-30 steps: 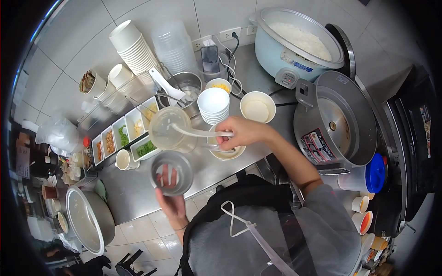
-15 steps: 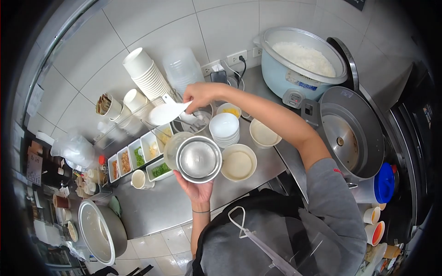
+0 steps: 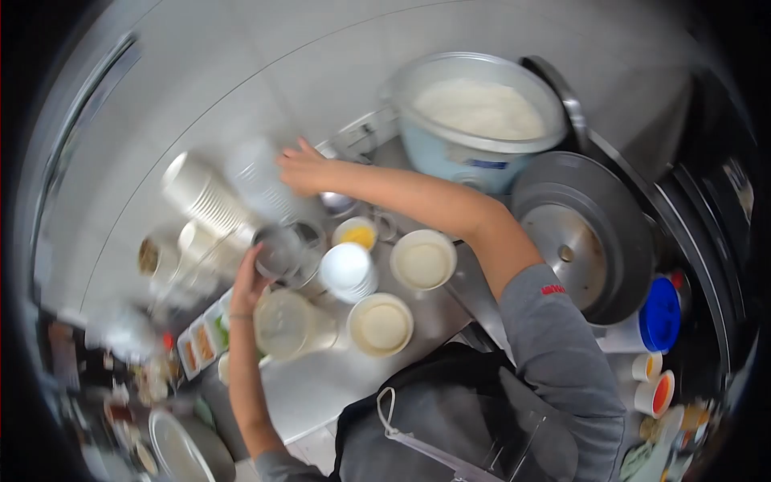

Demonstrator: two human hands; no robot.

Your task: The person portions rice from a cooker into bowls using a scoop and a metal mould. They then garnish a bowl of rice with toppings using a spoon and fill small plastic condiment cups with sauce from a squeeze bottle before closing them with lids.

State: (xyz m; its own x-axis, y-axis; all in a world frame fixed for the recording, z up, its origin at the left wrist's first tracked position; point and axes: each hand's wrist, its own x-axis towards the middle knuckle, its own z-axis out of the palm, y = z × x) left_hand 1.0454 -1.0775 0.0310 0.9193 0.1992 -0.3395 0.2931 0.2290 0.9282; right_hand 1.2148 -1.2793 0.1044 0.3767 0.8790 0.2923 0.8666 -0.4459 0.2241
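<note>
My left hand [image 3: 250,277] is at the left of the counter, its fingers closed on the rim of a round metal bowl [image 3: 279,252], which looks grey and smeared by motion. My right hand [image 3: 305,169] reaches across to a stack of clear plastic containers [image 3: 261,177]. Its fingers are partly spread, with nothing visible in them; blur hides whether they touch the stack. Below the metal bowl is a translucent plastic jug [image 3: 283,325]. To its right are a stack of white bowls [image 3: 348,269], a bowl with yellow food [image 3: 356,233] and two cream-coloured bowls [image 3: 381,325].
A blue rice cooker [image 3: 482,128] full of white rice stands at the back right, beside a large dark pot [image 3: 582,233]. Stacked paper cups [image 3: 205,193] and small topping trays [image 3: 197,345] line the left. A large metal pot [image 3: 189,450] is at lower left.
The white rice paddle has left my right hand, which has moved to the clear container stack. My left hand has carried the metal bowl leftward and farther back. The view has shifted.
</note>
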